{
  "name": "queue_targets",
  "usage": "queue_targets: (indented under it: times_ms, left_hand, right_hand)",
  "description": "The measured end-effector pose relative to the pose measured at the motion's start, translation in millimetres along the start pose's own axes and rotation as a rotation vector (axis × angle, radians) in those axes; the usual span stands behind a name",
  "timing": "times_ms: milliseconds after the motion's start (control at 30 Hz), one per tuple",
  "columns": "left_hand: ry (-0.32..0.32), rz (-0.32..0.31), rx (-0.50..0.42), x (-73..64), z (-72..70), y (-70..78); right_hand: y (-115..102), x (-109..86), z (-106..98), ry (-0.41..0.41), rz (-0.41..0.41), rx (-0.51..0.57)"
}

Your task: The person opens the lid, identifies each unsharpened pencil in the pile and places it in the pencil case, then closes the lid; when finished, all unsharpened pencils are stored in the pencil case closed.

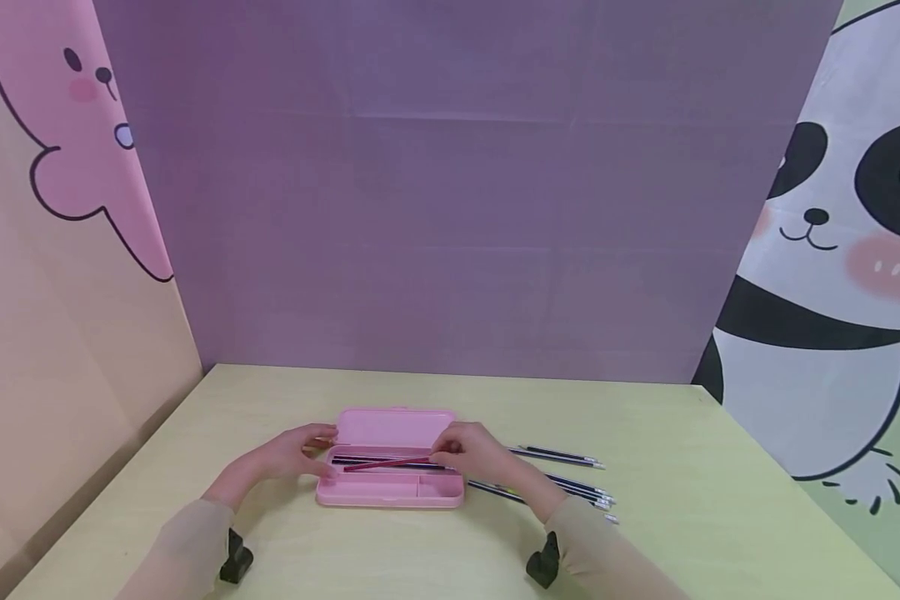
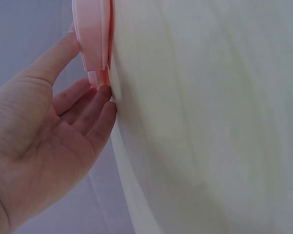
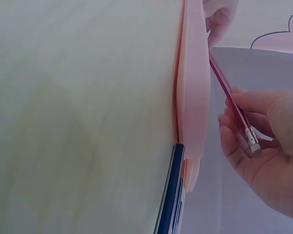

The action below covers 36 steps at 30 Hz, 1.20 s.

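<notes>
A pink pencil case [image 1: 367, 491] lies open on the table, its lid [image 1: 393, 427] folded back away from the person. My left hand [image 1: 294, 452] holds the case's left end; in the left wrist view the thumb rests against the case [image 2: 92, 34] and the bent fingers are at the lid's corner. My right hand [image 1: 471, 454] pinches a red pencil [image 1: 384, 464] near its eraser end [image 3: 253, 141], over the case's right side. The pencil slants across the long compartment, its far end toward the left hand. Dark pencils [image 1: 352, 458] lie in that compartment beneath it.
Several dark pencils [image 1: 581, 492] lie on the table [image 1: 390, 554] right of the case, partly behind the right forearm. Two more pencils [image 1: 558, 456] lie farther back. A purple panel [image 1: 450, 208] stands behind the table. Black wrist mounts [image 1: 543, 561] sit at both sleeves.
</notes>
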<state>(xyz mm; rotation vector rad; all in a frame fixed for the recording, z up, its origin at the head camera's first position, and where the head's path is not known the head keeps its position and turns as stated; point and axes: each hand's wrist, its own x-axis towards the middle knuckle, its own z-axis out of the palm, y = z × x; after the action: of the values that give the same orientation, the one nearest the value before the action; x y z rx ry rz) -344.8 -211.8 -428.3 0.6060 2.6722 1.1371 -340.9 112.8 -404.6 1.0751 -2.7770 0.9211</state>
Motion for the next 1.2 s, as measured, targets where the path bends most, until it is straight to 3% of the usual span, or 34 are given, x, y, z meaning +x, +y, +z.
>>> queue_targets:
  times_ms: [600, 900, 1200]
  left_hand:
    - [0.000, -0.014, -0.004, -0.7, -1.9, 3.1]
    - [-0.003, -0.002, -0.008, -0.2, -3.5, 4.9]
    - [-0.004, -0.006, -0.014, -0.2, -4.6, 6.5]
  right_hand:
    - [-2, 13.6, 11, -0.054, 0.010, -0.060]
    - [-4, 19.3, 14, -0.083, 0.024, -0.041]
    - [-5, 22.3, 15, -0.090, -0.003, -0.088]
